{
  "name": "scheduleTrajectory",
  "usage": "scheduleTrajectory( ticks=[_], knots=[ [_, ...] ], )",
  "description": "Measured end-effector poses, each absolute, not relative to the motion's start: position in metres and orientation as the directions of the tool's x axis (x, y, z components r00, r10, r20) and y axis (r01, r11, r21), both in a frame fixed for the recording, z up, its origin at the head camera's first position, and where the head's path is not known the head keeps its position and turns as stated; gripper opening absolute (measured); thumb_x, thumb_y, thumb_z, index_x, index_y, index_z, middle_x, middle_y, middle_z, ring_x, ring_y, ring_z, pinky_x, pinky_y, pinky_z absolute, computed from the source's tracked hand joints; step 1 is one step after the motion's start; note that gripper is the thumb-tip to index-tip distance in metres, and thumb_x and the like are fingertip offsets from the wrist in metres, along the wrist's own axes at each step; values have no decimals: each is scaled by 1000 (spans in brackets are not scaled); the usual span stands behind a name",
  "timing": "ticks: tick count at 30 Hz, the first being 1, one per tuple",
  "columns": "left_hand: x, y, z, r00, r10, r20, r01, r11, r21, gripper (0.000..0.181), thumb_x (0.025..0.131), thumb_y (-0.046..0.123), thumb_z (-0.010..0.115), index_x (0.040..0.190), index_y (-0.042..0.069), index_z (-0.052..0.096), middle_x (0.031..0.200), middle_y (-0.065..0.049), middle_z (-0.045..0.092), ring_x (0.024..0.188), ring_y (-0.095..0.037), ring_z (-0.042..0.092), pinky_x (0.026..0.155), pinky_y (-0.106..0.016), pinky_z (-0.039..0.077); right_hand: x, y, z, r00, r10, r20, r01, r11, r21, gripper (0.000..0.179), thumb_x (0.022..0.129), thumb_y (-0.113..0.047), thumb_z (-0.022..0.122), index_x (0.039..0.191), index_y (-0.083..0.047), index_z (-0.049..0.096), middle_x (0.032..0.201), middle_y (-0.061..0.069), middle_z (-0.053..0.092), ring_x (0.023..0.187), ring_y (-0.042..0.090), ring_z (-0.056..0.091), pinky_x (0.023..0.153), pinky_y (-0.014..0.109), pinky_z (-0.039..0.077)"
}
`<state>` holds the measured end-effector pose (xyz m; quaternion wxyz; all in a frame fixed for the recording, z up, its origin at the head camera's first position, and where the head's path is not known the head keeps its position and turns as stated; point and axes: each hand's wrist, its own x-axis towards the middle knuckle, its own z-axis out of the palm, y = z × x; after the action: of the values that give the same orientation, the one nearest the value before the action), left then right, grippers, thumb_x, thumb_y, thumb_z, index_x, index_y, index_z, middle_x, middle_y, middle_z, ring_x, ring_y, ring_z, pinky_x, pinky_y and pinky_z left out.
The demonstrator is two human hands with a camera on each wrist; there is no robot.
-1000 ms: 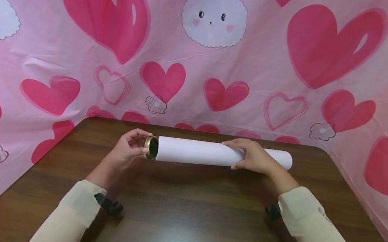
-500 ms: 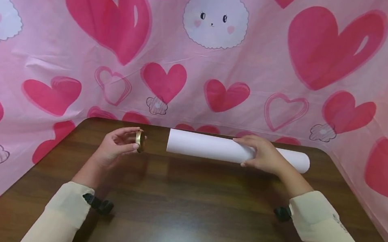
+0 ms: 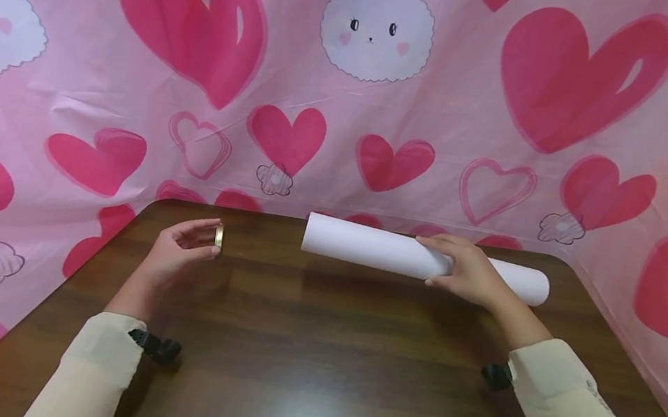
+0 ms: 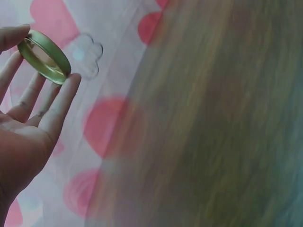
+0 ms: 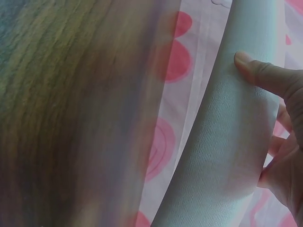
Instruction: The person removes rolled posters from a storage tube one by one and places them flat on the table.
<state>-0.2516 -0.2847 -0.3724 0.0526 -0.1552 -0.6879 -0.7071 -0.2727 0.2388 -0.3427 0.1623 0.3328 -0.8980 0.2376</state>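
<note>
My left hand [image 3: 174,247] pinches a round gold lid [image 3: 219,239] by its edge, between thumb and fingertips. In the left wrist view the lid [image 4: 45,56] stands tilted, its shallow shiny rim turned partly toward the camera. On the other side, my right hand [image 3: 466,272] grips a long white tube [image 3: 367,244] right of its middle, thumb on the near side and fingers over the far side. The tube's left end is tipped up and faces the lid across a wide gap. Seen from the right wrist, the tube [image 5: 218,132] has a finely textured white surface.
Below both hands lies a dark brown wooden table [image 3: 291,344]. A pink cloth [image 3: 347,105] with hearts and rabbits hangs behind it and along both sides. Dark straps with small devices sit at the left cuff [image 3: 154,347] and the right cuff [image 3: 498,376].
The lid, earlier right at the tube's left end, has moved left with my left hand. My right hand has carried the tube right, and its left end has risen.
</note>
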Motion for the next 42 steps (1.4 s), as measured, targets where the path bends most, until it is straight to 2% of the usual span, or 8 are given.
scheduleTrajectory(
  ticks=[4,8,16,20,24,27,32,42],
  knots=[
    [-251,-297,-376,-973,96,210,217,61,974,52,87,1,71,136,-2,53,113,5,68,101,-10,65,82,-23,54,-272,241,-345,-733,-518,442,-666,680,-306,78,59,-7,94,130,-9,63,123,17,63,114,38,56,93,58,46],
    [-249,-309,-379,-994,36,105,108,118,987,59,86,12,75,139,2,52,114,6,65,102,-10,60,83,-23,53,-272,244,-349,-731,-515,448,-664,687,-295,77,58,-6,94,130,-9,63,123,17,63,112,39,56,93,59,45],
    [-252,-330,-382,-996,-32,78,64,305,950,67,84,20,78,142,2,49,134,-19,53,104,-13,58,81,-16,51,-269,248,-353,-727,-501,470,-662,693,-284,77,57,-5,94,128,-8,64,121,17,64,108,39,57,90,58,45],
    [-256,-339,-387,-996,-49,74,47,420,906,69,84,21,78,142,1,47,140,-26,48,112,-26,55,79,-12,49,-268,249,-355,-729,-501,467,-661,693,-288,76,57,-5,94,127,-9,64,121,17,64,108,39,57,89,58,45],
    [-261,-346,-392,-996,-52,73,36,515,856,66,84,21,79,140,-1,50,136,-27,51,115,-36,51,77,-11,48,-267,247,-357,-728,-508,460,-664,690,-289,76,58,-4,93,128,-10,64,120,16,64,109,39,56,89,57,46],
    [-264,-350,-396,-996,-51,72,28,591,806,67,83,24,79,138,-1,52,134,-26,54,117,-38,51,86,-20,49,-267,246,-357,-721,-517,461,-673,683,-285,76,58,-4,93,128,-10,64,120,15,65,109,38,57,87,57,48],
    [-271,-354,-401,-995,-30,97,49,695,718,64,82,20,80,134,-4,54,131,-28,55,120,-43,51,100,-51,42,-268,246,-358,-714,-530,457,-683,672,-287,76,60,-3,92,129,-9,64,120,15,64,110,38,56,86,57,50],
    [-275,-353,-396,-990,-13,140,84,740,668,72,80,17,81,140,-4,47,138,-31,48,127,-47,44,103,-58,36,-267,247,-359,-695,-534,481,-700,656,-283,75,59,-2,92,128,-8,64,119,14,64,109,37,56,85,55,49]
  ],
)
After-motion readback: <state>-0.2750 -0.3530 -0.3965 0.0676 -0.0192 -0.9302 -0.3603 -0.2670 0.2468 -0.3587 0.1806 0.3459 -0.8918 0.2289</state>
